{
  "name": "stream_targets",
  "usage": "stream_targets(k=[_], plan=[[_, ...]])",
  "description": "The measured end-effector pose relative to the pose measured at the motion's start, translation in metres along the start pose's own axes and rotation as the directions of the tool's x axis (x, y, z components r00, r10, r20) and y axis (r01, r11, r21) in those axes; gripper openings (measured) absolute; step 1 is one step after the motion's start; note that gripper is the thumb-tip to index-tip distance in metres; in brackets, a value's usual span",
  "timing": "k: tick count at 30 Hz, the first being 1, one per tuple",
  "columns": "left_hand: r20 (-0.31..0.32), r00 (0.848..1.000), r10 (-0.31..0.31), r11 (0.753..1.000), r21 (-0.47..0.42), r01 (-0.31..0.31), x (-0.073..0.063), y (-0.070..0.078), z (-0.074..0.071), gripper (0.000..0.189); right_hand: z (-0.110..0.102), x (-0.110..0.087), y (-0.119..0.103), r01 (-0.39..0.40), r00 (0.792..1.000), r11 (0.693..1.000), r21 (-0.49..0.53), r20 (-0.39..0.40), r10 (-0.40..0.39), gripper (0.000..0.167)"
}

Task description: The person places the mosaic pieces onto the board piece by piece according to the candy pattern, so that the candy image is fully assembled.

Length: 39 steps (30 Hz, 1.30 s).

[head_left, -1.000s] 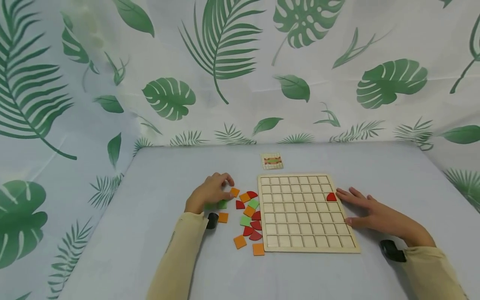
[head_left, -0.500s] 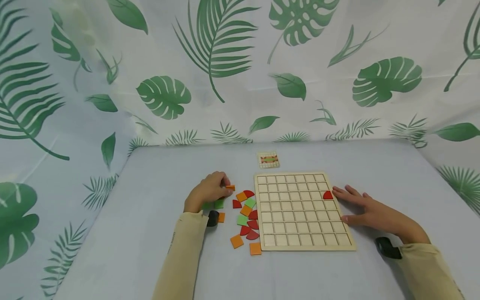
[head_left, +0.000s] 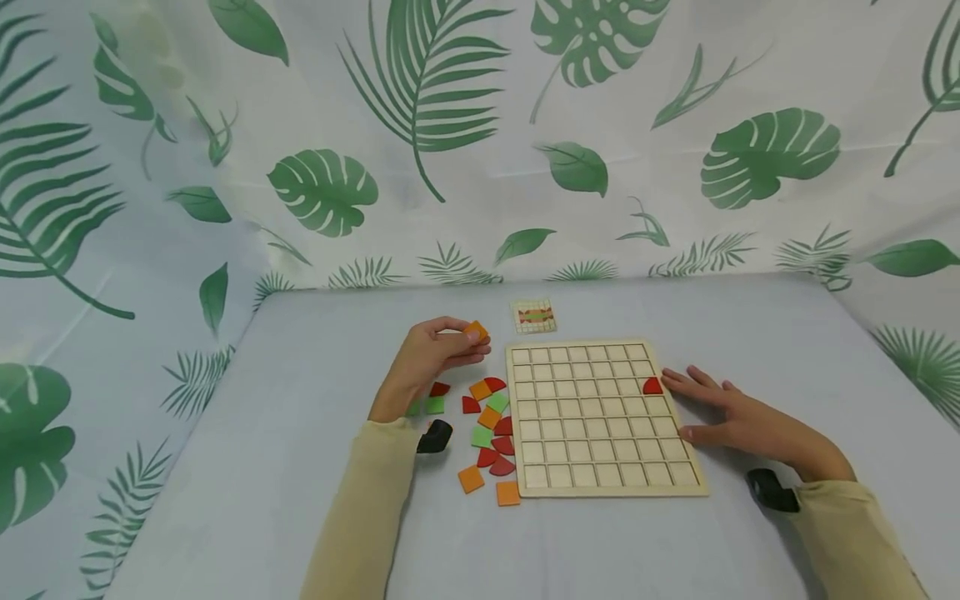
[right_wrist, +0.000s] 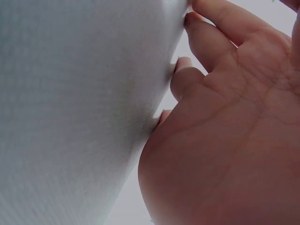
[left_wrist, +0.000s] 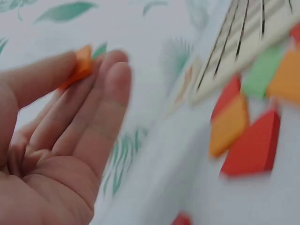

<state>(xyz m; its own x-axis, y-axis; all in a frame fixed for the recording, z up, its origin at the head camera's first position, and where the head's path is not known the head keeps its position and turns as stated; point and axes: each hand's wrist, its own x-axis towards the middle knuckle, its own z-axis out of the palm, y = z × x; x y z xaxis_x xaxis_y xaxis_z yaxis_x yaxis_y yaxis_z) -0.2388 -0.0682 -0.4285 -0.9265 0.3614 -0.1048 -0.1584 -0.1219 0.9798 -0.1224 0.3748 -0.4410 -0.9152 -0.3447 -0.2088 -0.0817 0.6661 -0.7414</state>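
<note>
My left hand [head_left: 431,354] pinches an orange square tile [head_left: 476,332] between thumb and fingers, raised beyond the loose pieces; the left wrist view shows the same orange tile [left_wrist: 83,64] at the thumb tip. A wooden grid board [head_left: 600,417] lies to the right of the pieces. One red quarter-circle tile [head_left: 652,386] sits in a cell by the board's right edge. My right hand [head_left: 742,421] rests beside that edge with fingers spread, its fingertips at the rim. In the right wrist view the palm of my right hand [right_wrist: 220,140] shows, holding nothing.
Between left hand and board lie several loose tiles: red quarter circles [head_left: 502,467], green squares [head_left: 482,436] and orange squares [head_left: 471,478]. A small pattern card [head_left: 535,317] lies behind the board. A leaf-print cloth [head_left: 465,192] hangs at the back.
My left hand has picked the orange tile up from the table and carried it up and away, toward the card. A red piece shows where the hand was. My right hand stays by the board.
</note>
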Motion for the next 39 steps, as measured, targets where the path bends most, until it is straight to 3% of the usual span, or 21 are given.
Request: stream_targets(k=[3,8,11,16,24,30,34,39], plan=[[-0.030,1.000,0.001,0.991,-0.133,-0.005,0.000,0.000,0.015,0.023,0.000,0.000,-0.001,-0.001,1.000,1.000,0.006,0.001,0.001,0.089],[-0.008,1.000,-0.007,0.976,-0.216,0.005,0.002,-0.001,0.040,0.019,0.000,-0.001,-0.003,-0.011,1.000,1.000,0.020,0.000,0.011,0.090],[0.045,0.999,-0.009,0.980,-0.199,0.018,0.003,-0.002,0.052,0.019,0.000,-0.001,-0.003,-0.007,1.000,1.000,0.023,-0.002,0.007,0.090],[0.134,0.990,0.034,0.991,-0.136,-0.016,0.007,-0.004,0.070,0.025,-0.001,-0.002,-0.002,0.004,1.000,1.000,0.013,-0.003,-0.004,0.090],[0.178,0.984,0.013,0.986,-0.166,0.018,0.015,-0.007,0.105,0.029,0.000,-0.001,-0.001,-0.001,1.000,1.000,0.010,-0.003,0.001,0.090],[0.191,0.980,-0.050,0.987,-0.142,0.078,0.017,-0.016,0.128,0.027,0.001,0.001,-0.001,-0.009,1.000,1.000,-0.001,-0.004,0.009,0.090],[0.210,0.970,-0.122,0.986,-0.085,0.143,0.021,-0.018,0.144,0.017,0.001,0.001,-0.001,-0.024,1.000,1.000,-0.008,-0.002,0.024,0.090],[0.225,0.958,-0.175,0.983,-0.006,0.181,0.025,-0.022,0.163,0.007,0.001,-0.001,-0.002,-0.024,1.000,1.000,-0.003,-0.008,0.024,0.089]])
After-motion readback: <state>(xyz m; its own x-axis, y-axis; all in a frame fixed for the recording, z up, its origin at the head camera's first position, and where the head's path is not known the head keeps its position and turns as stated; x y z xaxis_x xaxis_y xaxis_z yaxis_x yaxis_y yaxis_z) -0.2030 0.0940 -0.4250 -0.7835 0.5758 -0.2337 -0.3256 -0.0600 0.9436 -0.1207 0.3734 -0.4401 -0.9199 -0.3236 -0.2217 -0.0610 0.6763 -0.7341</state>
